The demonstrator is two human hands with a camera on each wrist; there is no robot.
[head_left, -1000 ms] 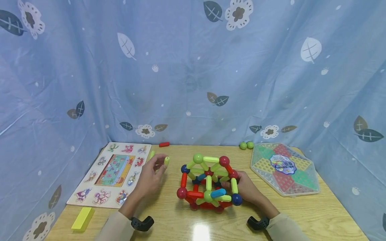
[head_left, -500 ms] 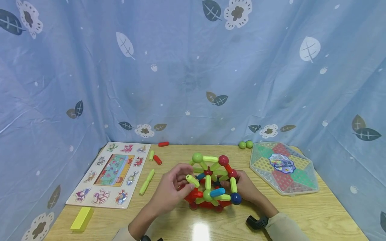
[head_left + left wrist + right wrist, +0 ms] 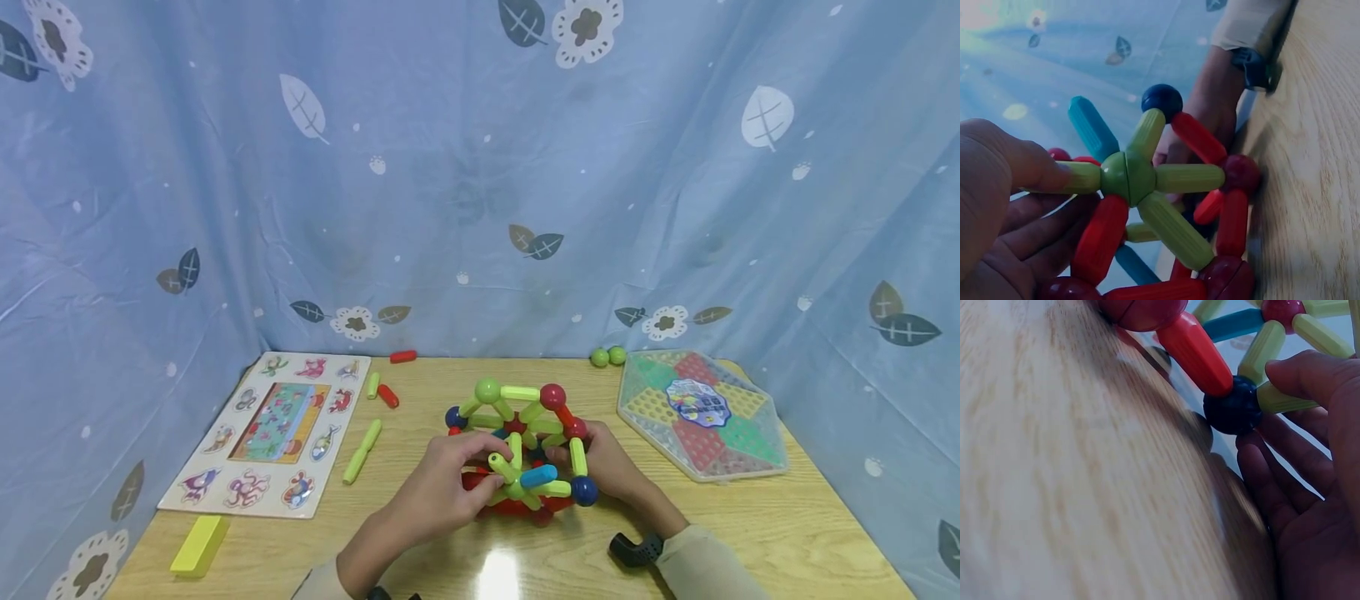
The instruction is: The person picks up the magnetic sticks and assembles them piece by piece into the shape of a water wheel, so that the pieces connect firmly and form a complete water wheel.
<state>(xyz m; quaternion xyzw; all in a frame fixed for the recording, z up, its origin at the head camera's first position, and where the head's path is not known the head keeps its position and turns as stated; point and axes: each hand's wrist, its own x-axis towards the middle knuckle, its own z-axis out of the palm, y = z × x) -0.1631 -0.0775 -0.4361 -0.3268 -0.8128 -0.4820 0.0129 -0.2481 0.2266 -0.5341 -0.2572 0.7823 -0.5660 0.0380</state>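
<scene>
A frame of magnetic rods and balls [image 3: 552,396] stands on the table in the head view. My left hand [image 3: 442,483] pinches a yellow-green magnetic rod [image 3: 1085,177] between thumb and fingers. That rod's end meets a green ball [image 3: 1129,179] on the near side of the frame, and a blue rod [image 3: 538,477] sticks out of the same ball. On the frame's right side, my right hand [image 3: 611,467] holds a yellow-green rod beside a dark blue ball [image 3: 1232,406], thumb above and fingers below. Part of the frame is hidden behind the left hand.
Left of the frame lie a long yellow-green rod [image 3: 362,452], a short one [image 3: 373,385] and red rods [image 3: 387,395]. A picture puzzle board [image 3: 202,454] and yellow block [image 3: 198,546] lie farther left. Green balls [image 3: 600,357] and a hexagonal game board [image 3: 738,402] stand right.
My left hand has carried the yellow-green rod from beside the puzzle board rightward to the frame, where it now meets the green ball. The right hand has stayed at the frame's right side.
</scene>
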